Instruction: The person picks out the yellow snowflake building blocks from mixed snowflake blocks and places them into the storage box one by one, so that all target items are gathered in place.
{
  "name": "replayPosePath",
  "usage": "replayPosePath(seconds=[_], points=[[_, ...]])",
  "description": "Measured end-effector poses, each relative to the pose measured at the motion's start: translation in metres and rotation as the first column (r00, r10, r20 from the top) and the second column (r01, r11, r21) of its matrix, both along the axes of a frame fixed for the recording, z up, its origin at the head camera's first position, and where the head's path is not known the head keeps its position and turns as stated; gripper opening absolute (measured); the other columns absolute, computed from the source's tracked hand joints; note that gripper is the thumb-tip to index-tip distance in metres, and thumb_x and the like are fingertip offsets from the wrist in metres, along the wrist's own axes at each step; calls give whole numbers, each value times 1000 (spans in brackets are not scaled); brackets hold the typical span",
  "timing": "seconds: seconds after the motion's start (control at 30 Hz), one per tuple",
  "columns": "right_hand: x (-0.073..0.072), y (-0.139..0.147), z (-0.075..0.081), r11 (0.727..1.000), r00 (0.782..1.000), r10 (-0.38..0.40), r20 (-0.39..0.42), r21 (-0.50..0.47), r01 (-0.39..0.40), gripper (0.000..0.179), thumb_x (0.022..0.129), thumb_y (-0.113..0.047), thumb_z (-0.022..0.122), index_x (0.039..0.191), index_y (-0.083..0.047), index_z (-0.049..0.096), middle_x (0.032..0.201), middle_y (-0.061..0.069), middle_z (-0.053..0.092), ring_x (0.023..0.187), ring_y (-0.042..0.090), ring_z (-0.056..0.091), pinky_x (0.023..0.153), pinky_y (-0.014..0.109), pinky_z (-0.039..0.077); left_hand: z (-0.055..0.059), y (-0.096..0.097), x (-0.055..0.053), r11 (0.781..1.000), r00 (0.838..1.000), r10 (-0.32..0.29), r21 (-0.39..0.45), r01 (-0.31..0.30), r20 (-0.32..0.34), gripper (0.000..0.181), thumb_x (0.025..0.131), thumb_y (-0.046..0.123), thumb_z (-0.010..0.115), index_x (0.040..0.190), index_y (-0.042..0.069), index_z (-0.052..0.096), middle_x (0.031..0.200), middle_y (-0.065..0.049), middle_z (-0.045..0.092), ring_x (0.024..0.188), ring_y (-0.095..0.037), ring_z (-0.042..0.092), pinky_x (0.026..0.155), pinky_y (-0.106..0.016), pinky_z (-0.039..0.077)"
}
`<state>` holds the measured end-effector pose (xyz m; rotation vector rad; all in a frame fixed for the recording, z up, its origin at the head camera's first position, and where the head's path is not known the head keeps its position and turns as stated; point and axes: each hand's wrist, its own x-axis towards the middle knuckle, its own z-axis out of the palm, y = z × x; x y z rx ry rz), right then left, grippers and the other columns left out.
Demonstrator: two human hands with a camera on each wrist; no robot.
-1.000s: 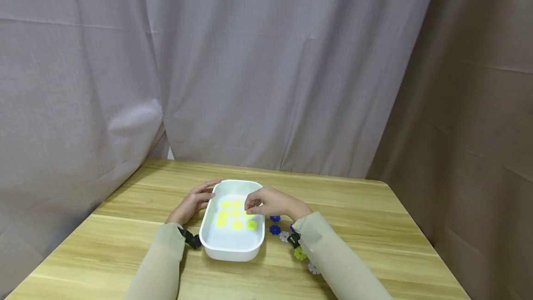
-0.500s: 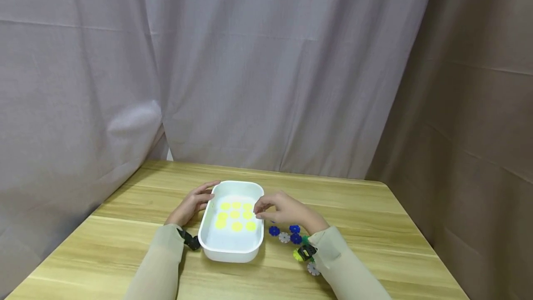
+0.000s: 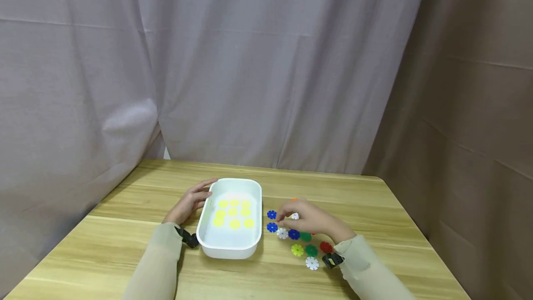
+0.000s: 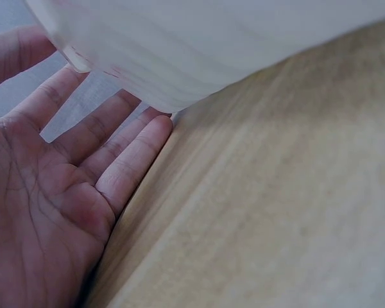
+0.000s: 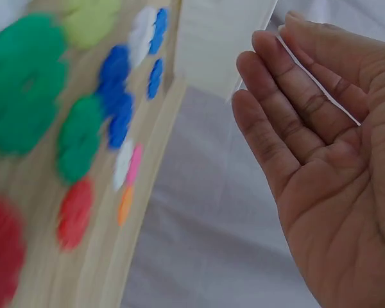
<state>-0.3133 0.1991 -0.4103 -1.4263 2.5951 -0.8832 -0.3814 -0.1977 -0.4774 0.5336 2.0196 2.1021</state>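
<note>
A white rectangular tray (image 3: 229,253) holds several yellow flower-shaped plastic discs (image 3: 235,223) lying flat on its bottom. My left hand (image 3: 186,205) rests against the tray's left side, fingers extended; in the left wrist view they touch the outer wall near the tabletop. Right of the tray, my right hand (image 3: 310,216) hovers above loose discs on the table. Its fingers are loosely bent and hold nothing in the right wrist view. Nearest its fingertips are a blue disc (image 3: 272,227) and a white disc (image 3: 282,233).
More discs lie spread under and around the right forearm: green (image 3: 311,250), yellow (image 3: 297,249), red (image 3: 326,246) and white (image 3: 312,263). An orange disc (image 3: 294,199) peeks out behind the hand. Grey curtains (image 3: 266,82) hang behind the wooden table (image 3: 104,244).
My right hand has moved right, from above the tray to over the loose discs, revealing more of them. The left hand stays at the tray's side.
</note>
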Motion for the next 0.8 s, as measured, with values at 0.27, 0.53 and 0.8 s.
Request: replayPosePath(seconds=[0.27,0.53,0.8], points=[[14,38,-12,999,999,-23,31,44,22,10,97,-18,68,101,-11,74,97,-8,71,90,6,66,79,32,58,-3,-1,-3,1000,1000,4,-2,-4,-7,54,100,12,55,153,11,43,146,-26,47,131,-40,50,97,-36,53],[23,46,-18,994,991,-30,133,109,16,13,93,-18,73,105,-12,72,99,-3,70,88,7,64,80,29,57,-2,-1,-4,1000,1000,13,-10,-13,-15,54,101,11,54,154,10,42,146,-26,47,128,-37,53,98,-37,53],[26,43,-24,988,987,-53,151,149,31,19,87,-20,80,103,-17,72,98,-5,66,85,11,61,75,24,54,-1,-1,-1,1000,1000,5,5,-5,-4,53,101,10,53,153,10,42,146,-27,47,130,-40,51,100,-43,51]])
